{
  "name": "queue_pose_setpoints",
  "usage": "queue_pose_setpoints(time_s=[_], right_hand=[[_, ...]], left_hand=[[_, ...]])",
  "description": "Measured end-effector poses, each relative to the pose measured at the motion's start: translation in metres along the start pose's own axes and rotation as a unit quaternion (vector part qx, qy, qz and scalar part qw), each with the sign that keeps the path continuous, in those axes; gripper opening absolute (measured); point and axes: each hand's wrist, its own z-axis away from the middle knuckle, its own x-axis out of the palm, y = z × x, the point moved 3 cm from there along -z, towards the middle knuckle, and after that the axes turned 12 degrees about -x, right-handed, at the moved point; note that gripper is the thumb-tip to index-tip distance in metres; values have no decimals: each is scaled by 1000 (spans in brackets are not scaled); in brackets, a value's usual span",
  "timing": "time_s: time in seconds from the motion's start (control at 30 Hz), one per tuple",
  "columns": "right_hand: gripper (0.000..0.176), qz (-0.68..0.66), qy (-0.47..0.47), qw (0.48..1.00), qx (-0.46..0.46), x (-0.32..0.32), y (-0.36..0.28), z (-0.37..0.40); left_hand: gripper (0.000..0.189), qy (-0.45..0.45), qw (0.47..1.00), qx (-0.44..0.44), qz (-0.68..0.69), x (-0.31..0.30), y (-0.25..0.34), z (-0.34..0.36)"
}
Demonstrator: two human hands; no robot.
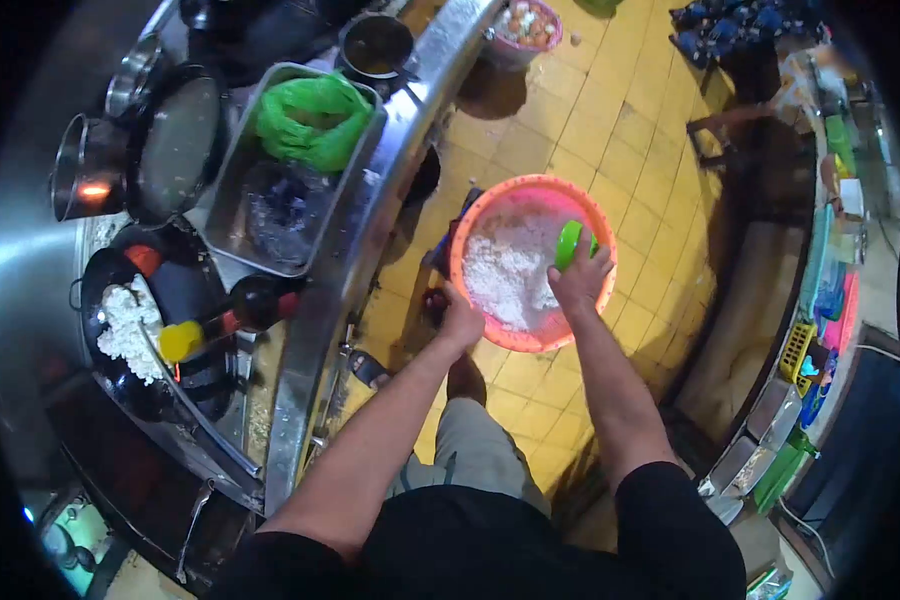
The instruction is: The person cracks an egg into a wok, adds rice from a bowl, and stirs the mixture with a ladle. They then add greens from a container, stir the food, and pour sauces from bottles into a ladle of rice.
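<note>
An orange basin (pixel 538 345) with a pink inside stands low in front of me, partly filled with a white, crumbly mass (pixel 502 285) that looks like rice or flour. My left hand (pixel 461 320) is closed on its near-left rim. Over the basin's right side, my right hand (pixel 582 282) grips a bright green bowl (pixel 570 245), which is tilted down by the white mass. The bowl's inside is mostly hidden from me.
Along the left runs a metal counter with a wok (pixel 175 290) holding white food, a bottle (pixel 255 303), a steel tray (pixel 225 215) with a green plastic bag (pixel 315 120), and pans. A bucket of eggs (pixel 523 30) stands on the yellow tiles (pixel 625 190). Cluttered shelves line the right.
</note>
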Motion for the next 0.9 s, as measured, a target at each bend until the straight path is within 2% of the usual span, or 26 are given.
queue_pose_setpoints(time_s=[0.03,0.07,0.13,0.2,0.23,0.27,0.3,0.33,0.4,0.47,0.53,0.6,0.67,0.7,0.73,0.77,0.8,0.87,0.9], right_hand=[[92,-28,6,999,14,2,-2,2],[91,-55,15,998,28,2,-2,4],[88,-99,-14,994,50,23,1,19],[84,-331,24,943,6,50,-11,35],[84,-333,22,943,5,52,-22,41],[80,-259,-6,966,-9,43,-47,42],[76,-184,-34,982,-23,39,-62,40],[76,-188,-39,981,-22,40,-67,41],[71,-291,4,957,15,43,-67,34],[67,-284,-15,959,14,50,-68,38],[60,-347,-31,937,-25,44,-83,41],[55,-337,-39,941,-9,44,-80,41],[52,-398,-89,911,-54,56,-68,35],[52,-398,-89,911,-56,50,-64,30],[53,-492,-170,854,19,50,-60,29],[58,-574,-248,775,93,50,-58,30],[58,-576,-247,775,88,49,-51,27],[67,-730,-265,606,172,42,-44,22],[71,-737,-229,597,217,34,-38,19]], left_hand=[[68,41,997,-58,-11,8,-6,-5],[68,37,997,-68,-17,13,-8,-6],[57,68,996,43,24,10,-6,1],[65,54,997,11,50,5,10,17],[70,28,998,-25,55,4,11,18],[76,6,997,-58,59,2,13,16],[76,11,997,-57,58,-1,16,13],[75,10,997,-58,44,-1,15,16],[74,9,998,-57,33,2,13,16],[71,35,998,-9,59,4,12,16],[71,30,998,-12,57,4,3,10],[70,25,998,-7,53,7,-6,1],[84,25,998,-34,37,12,-19,-10],[84,26,998,-33,39,13,-24,-15],[85,15,999,-26,41,14,-30,-18],[86,6,999,-18,43,13,-33,-19],[86,10,999,-15,44,8,-27,-16],[88,13,998,54,32,-1,-12,-7],[88,16,998,54,34,-7,-5,-5]])
